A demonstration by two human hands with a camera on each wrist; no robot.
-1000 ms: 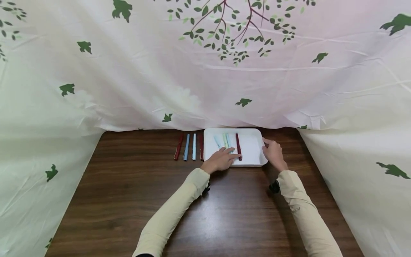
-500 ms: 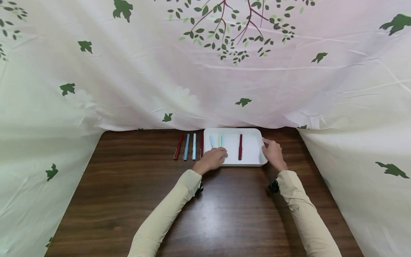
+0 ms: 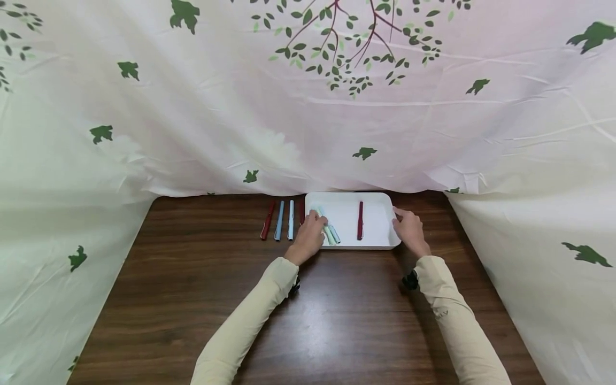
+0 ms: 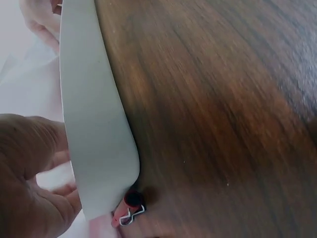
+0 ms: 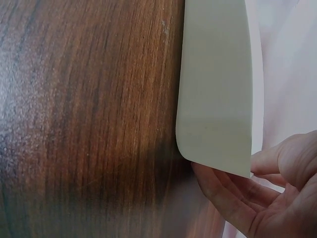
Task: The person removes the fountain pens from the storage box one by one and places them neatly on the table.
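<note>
A shallow white tray (image 3: 377, 214) rests on the table near the cloth. My left hand (image 3: 308, 235) reaches over its left end, fingers bent down among the light pens. Under the fingertips, a light green pen (image 3: 331, 236) and a light blue pen (image 3: 334, 234) lie slanted; I cannot tell whether the fingers grip one. A dark red pen (image 3: 360, 220) lies alone farther right in the tray. My right hand (image 3: 409, 231) holds the tray's right end, thumb at the rim and fingers (image 5: 225, 196) below the corner in the right wrist view.
Left of the tray, a red pen (image 3: 267, 220), a blue pen (image 3: 279, 220) and a pale blue pen (image 3: 291, 220) lie in a row on the wooden table (image 3: 202, 278). Another red pen (image 4: 128, 207) lies against the tray's left side. Printed cloth (image 3: 289, 139) stands behind.
My left hand has moved left from near the dark red pen, which now lies straighter. The light pens have shifted left and now slant. My right hand stays at the tray.
</note>
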